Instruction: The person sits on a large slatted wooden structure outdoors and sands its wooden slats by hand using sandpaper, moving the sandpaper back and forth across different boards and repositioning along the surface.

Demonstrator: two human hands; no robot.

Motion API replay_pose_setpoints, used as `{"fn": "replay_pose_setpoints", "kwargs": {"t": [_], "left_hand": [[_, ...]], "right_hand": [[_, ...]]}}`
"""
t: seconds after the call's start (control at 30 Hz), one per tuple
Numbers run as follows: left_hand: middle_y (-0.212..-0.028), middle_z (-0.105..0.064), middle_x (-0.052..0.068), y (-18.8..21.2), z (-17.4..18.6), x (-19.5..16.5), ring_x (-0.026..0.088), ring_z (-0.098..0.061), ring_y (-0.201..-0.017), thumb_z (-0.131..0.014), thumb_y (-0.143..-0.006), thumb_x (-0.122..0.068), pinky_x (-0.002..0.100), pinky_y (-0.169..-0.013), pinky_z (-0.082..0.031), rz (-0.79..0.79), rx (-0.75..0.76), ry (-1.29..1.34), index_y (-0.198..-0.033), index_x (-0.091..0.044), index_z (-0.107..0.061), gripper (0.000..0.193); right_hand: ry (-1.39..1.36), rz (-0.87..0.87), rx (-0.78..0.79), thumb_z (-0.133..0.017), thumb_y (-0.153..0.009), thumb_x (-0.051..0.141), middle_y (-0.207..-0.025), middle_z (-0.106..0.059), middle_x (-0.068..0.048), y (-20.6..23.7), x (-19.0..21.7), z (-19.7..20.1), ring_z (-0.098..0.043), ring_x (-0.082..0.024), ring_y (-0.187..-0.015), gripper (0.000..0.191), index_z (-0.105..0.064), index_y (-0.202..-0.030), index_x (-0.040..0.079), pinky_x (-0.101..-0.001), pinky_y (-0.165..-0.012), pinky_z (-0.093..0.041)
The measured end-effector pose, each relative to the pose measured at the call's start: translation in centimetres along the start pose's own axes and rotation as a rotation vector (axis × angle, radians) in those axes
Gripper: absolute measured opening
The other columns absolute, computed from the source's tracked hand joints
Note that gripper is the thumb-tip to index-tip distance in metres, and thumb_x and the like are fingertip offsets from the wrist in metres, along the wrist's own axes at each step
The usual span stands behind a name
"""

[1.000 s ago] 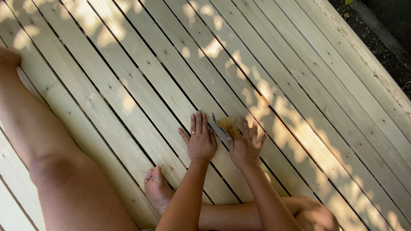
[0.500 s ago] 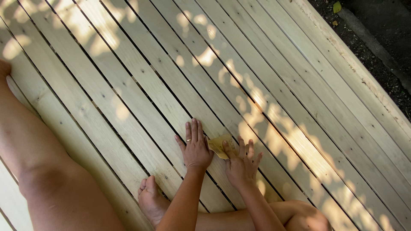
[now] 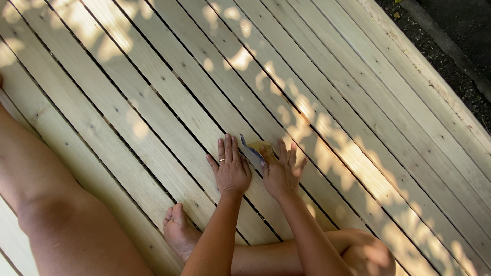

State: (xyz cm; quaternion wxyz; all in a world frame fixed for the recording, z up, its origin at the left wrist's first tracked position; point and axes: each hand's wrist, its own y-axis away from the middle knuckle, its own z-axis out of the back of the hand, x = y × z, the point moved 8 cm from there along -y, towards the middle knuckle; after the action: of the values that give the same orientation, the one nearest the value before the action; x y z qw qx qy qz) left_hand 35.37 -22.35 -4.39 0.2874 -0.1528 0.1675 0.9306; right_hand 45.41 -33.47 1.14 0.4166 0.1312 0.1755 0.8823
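Your left hand (image 3: 231,171) lies flat on the wooden deck (image 3: 153,87), fingers spread out and holding nothing. Your right hand (image 3: 280,174) is just beside it, fingers spread too, pressing down on a folded sheet of sandpaper (image 3: 254,152). The sandpaper sits between your two hands, on a plank. Your bare foot (image 3: 179,232) rests on the deck near your arms.

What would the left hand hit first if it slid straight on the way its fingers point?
Nothing but bare deck boards as far as the view shows. The left hand points up along the planks; the sandpaper sheet lies just to its right, likely outside that line.
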Motion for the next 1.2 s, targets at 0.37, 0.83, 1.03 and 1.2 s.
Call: {"fn": "replay_pose_setpoints", "kwargs": {"t": [0.37,0.83,1.03,1.2], "left_hand": [[-0.171,-0.010,-0.002,0.0,0.1,0.0,0.020,-0.003,-0.158,-0.035,-0.099,-0.032,0.064,-0.120,0.003,0.021,0.014,-0.004,-0.163,-0.017,-0.016,0.068],[-0.172,-0.008,-0.002,-0.2,0.1,0.0,0.019,-0.002,-0.158,-0.036,-0.100,-0.030,0.063,-0.121,0.004,0.014,0.033,0.017,-0.163,-0.016,-0.016,0.068],[-0.172,-0.009,-0.002,0.1,2.2,3.4,0.021,-0.004,-0.157,-0.035,-0.100,-0.028,0.065,-0.119,0.004,0.051,-0.061,-0.083,-0.163,-0.015,-0.016,0.067],[-0.172,-0.008,-0.003,0.0,3.1,5.0,0.023,-0.005,-0.157,-0.034,-0.099,-0.029,0.066,-0.119,0.003,0.094,-0.047,-0.089,-0.162,-0.015,-0.016,0.067]], "right_hand": [[0.066,0.006,0.044,-0.053,-0.099,0.040,-0.169,-0.015,-0.003,0.0,-0.8,-0.7,-0.003,-0.036,-0.157,0.050,-0.045,-0.147,0.050,-0.0730,-0.118,-0.003],[0.063,0.031,-0.006,-0.055,-0.099,0.041,-0.168,-0.017,-0.004,-1.5,-0.8,0.0,-0.005,-0.035,-0.156,0.051,-0.043,-0.148,0.049,-0.0725,-0.117,-0.003],[0.059,0.048,0.079,-0.059,-0.094,0.040,-0.168,-0.015,-0.002,1.5,0.3,-2.1,-0.004,-0.035,-0.155,0.058,-0.042,-0.148,0.052,-0.0709,-0.117,-0.001],[-0.001,0.050,0.037,-0.057,-0.099,0.040,-0.168,-0.017,-0.003,0.0,1.5,-1.8,-0.005,-0.034,-0.157,0.050,-0.045,-0.147,0.051,-0.0700,-0.119,-0.002]]}}
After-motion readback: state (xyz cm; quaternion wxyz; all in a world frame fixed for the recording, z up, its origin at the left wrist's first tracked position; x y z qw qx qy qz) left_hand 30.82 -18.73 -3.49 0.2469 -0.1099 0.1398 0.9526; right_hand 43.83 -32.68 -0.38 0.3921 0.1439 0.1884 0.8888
